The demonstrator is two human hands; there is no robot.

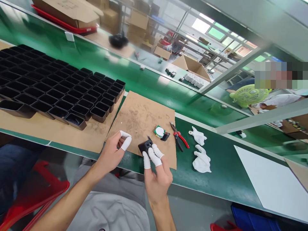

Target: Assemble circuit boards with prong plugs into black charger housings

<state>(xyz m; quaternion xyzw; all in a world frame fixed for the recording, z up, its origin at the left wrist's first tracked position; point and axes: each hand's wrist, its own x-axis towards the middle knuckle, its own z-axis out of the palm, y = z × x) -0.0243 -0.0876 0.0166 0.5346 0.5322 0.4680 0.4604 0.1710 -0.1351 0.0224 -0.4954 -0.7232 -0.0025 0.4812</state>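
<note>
My right hand point(157, 170) has white finger cots on its fingertips and grips a small black plastic housing point(145, 146) with openings in one face, low over the cardboard mat. To its left, my left hand point(116, 149) also wears white finger cots. Its thumb and index finger are pinched together; anything between the tips is too small to make out. Beyond the housing lies a green circuit board point(159, 131) with a white round part, and a small black piece point(165, 137) beside it. Red-and-black pliers point(179, 136) rest across the cardboard mat's point(141, 109) right edge.
Rows of black open-topped plastic cases point(72, 96) cover the left of the bench. Two crumpled white cloth-like pieces point(201, 160) lie right of the pliers. A white sheet point(271, 183) is farther right. Behind runs a green belt point(154, 86); a person sits beyond a green fan point(250, 94).
</note>
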